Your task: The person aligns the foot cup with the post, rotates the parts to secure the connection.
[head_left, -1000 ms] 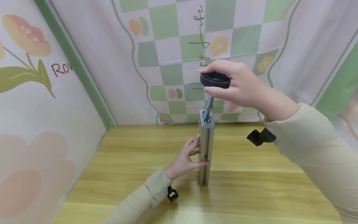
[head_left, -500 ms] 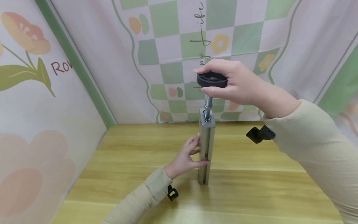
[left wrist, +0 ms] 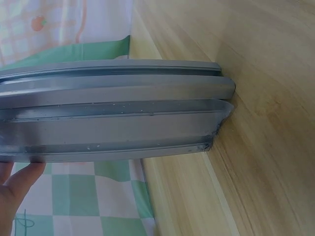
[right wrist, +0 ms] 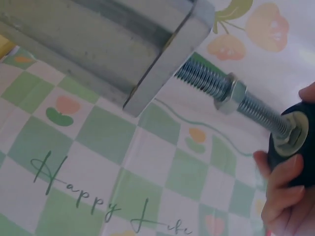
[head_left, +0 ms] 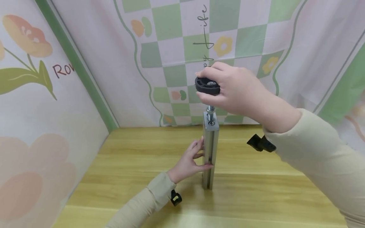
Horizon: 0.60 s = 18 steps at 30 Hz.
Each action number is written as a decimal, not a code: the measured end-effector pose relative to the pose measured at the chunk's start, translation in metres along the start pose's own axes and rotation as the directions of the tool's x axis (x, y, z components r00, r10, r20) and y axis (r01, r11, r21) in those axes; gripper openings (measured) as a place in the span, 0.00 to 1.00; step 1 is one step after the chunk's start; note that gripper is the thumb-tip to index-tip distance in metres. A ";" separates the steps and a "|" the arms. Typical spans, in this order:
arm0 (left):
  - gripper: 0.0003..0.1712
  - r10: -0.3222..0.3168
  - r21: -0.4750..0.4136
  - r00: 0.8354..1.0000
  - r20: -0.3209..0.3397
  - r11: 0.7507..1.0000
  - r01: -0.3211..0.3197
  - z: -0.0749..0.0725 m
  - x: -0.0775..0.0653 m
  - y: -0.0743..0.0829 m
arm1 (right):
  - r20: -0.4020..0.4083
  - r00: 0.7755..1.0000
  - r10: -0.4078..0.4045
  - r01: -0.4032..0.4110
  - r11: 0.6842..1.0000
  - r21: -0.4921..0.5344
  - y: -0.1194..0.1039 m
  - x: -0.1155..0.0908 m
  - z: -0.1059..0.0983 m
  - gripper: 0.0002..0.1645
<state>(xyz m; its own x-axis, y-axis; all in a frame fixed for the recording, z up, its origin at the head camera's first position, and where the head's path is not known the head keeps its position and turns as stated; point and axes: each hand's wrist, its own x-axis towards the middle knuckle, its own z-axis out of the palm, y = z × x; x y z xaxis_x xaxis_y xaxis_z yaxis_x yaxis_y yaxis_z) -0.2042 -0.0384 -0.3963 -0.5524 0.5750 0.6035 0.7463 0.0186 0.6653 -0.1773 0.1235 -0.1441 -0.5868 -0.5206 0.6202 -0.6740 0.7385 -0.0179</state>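
In the head view an aluminium profile (head_left: 209, 152) stands upright on the wooden table (head_left: 137, 152). My left hand (head_left: 186, 163) grips its lower half, thumb on the near face and fingers at the far side. A metal end plate (head_left: 211, 128) with screws caps the top. Out of it rises the threaded rod of a levelling foot, carrying a hex nut (right wrist: 232, 94). The foot's black round base (head_left: 206, 90) is between the thumb and fingers of my right hand (head_left: 240, 87). The left wrist view shows the profile's lower end (left wrist: 216, 123) meeting the table.
Behind the table hangs a green-and-white checked curtain (head_left: 172, 76). A printed panel (head_left: 82, 95) with flowers closes off the left side. Black wrist mounts (head_left: 176, 198) hang under both sleeves.
My right hand has moved left and slightly down with the foot's base, whose angle has changed. The rod now leans less to the right. The left hand and the profile have stayed put.
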 end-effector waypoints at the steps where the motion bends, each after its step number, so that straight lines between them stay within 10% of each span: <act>1: 0.71 -0.001 -0.004 1.000 0.000 1.000 0.001 0.000 0.000 0.000 | -0.016 1.000 -0.002 0.001 0.999 -0.033 -0.003 0.000 0.001 0.21; 8: 0.71 0.010 -0.003 1.000 0.004 1.000 -0.010 0.001 0.000 -0.003 | 0.011 0.987 0.158 -0.156 0.981 -0.113 -0.017 0.001 -0.001 0.22; 13: 0.71 0.028 0.009 1.000 0.002 1.000 -0.028 0.001 0.001 -0.003 | 0.175 0.945 0.276 -0.297 0.949 0.109 -0.011 0.001 -0.011 0.28; 16: 0.72 0.027 0.006 1.000 -0.008 1.000 -0.027 0.001 0.000 -0.003 | 0.214 0.952 0.221 -0.299 0.826 0.477 0.002 -0.002 -0.009 0.26; 18: 0.72 0.027 0.008 1.000 -0.009 1.000 -0.027 0.001 0.000 -0.003 | 0.207 0.965 0.161 -0.262 0.618 0.742 0.013 -0.004 -0.004 0.24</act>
<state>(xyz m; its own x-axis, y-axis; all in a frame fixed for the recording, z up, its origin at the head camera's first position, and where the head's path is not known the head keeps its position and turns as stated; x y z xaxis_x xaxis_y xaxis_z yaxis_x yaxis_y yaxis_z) -0.2064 -0.0372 -0.3988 -0.5352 0.5675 0.6257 0.7642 0.0097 0.6449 -0.1818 0.1367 -0.1441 -0.7676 -0.4721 0.4336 -0.5954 0.2746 -0.7550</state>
